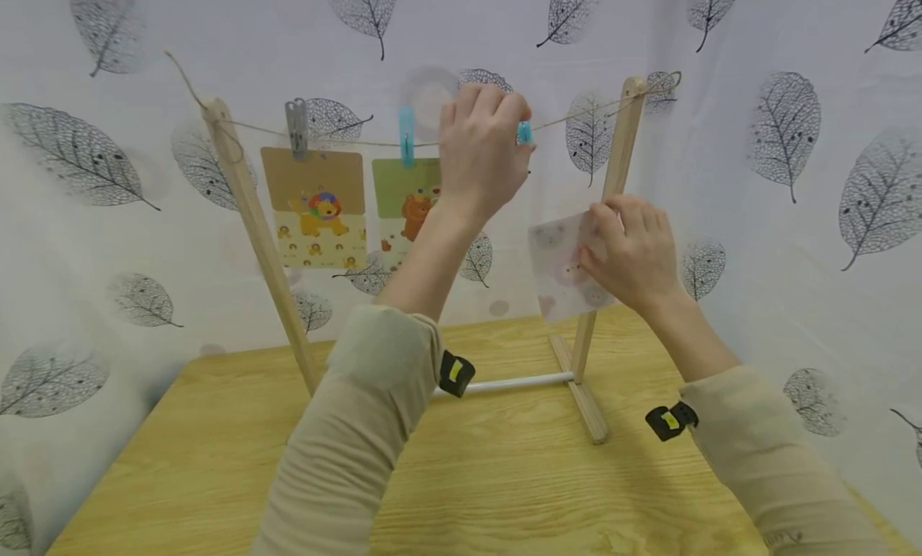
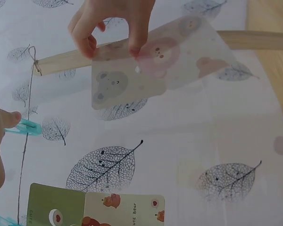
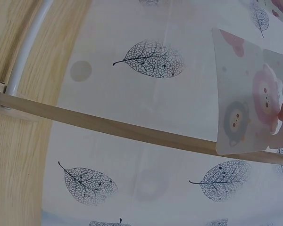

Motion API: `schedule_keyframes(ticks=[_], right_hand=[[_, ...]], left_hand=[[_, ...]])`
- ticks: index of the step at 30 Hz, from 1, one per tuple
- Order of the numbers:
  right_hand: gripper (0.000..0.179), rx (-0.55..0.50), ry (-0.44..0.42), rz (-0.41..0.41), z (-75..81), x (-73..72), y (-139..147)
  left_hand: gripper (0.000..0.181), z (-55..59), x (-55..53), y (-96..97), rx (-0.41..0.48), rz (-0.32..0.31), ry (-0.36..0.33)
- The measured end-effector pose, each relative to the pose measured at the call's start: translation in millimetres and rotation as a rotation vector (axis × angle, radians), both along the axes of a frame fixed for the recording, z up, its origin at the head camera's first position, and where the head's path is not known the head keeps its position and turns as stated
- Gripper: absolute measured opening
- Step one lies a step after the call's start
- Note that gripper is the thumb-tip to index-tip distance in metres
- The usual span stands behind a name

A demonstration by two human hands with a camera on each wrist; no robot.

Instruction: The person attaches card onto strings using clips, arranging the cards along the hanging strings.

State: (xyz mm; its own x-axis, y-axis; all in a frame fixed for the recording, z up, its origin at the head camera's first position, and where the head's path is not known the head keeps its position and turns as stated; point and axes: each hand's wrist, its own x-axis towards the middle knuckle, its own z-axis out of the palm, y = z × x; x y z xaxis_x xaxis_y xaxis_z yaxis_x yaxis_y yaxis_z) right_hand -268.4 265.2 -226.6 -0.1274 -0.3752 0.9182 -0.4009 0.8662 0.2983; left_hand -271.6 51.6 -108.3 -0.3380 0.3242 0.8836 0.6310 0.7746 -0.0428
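Observation:
My left hand [image 1: 481, 148] is up at the twine [image 1: 576, 114], where it pinches a light blue clothespin [image 2: 30, 127] that sits across the line. Lower and to the right, my right hand [image 1: 637, 256] holds a translucent pale card [image 1: 558, 272] by its edge between thumb and fingers. Pink and grey animal faces are printed on this card, which hangs in front of the right wooden post [image 1: 623, 144]. Left of my left hand, a green bear card [image 1: 392, 188] hangs below another blue clothespin [image 1: 406, 138], partly hidden by my wrist.
A brown and yellow lion card [image 1: 313, 208] hangs under a grey clothespin [image 1: 296, 124] near the left wooden post [image 1: 252, 204]. A white rod [image 1: 511, 382] runs low to the frame's right foot [image 1: 587, 412] on the wooden table [image 1: 504, 484]. Behind hangs a leaf-patterned curtain [image 1: 828, 284].

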Motion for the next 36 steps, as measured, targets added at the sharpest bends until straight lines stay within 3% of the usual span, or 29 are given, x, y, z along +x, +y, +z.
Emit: schedule_keyframes(ticks=[8, 18, 23, 29, 36], right_hand=[[0.037, -0.037, 0.088, -0.050, 12.3, -6.7, -13], [0.036, -0.050, 0.124, -0.086, 29.4, -12.7, -24], [0.035, -0.059, 0.102, -0.107, 34.4, -14.2, -28], [0.033, -0.080, 0.098, -0.151, 39.3, -15.5, -32], [0.019, -0.110, 0.171, -0.200, 52.3, -24.1, -42]], left_hand=[[0.017, 1.2, 1.8, 3.2, -0.032, 0.063, 0.002], [0.014, -1.4, 1.4, 7.4, -0.038, 0.134, 0.081], [0.014, -3.4, 2.2, 8.5, -0.059, 0.180, 0.131], [0.013, -4.3, 2.8, 11.8, -0.071, 0.174, 0.158], [0.015, -2.6, 3.9, 15.6, -0.058, 0.169, 0.165]])
